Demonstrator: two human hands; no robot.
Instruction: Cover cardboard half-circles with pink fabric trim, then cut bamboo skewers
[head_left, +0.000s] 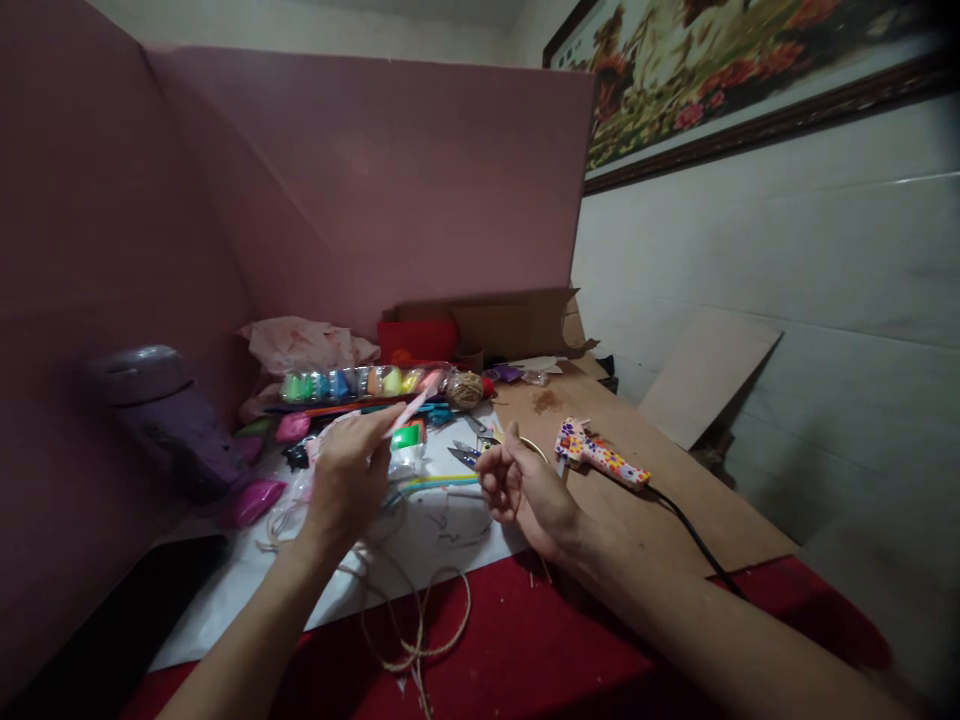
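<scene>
My left hand (349,470) is closed around a thin pale-pink strip (409,408), which sticks up past the thumb towards the upper right. My right hand (525,490) is turned palm inward, thumb up and fingers curled; whatever may be inside them is hidden. Just behind it are scissors (466,456) with dark blades pointing left and a gold-coloured handle loop; I cannot tell whether the fingers touch them. Below and between both hands, loops of twine (416,655) trail over the white paper (337,600) and the red cloth (480,680).
A patterned glue gun (600,455) with a black cord lies on the brown board (675,530). Behind my hands are a tray of coloured clay packs (337,385) and a twine ball (465,390). A purple bottle (176,425) stands left; pink panels (375,190) enclose the back.
</scene>
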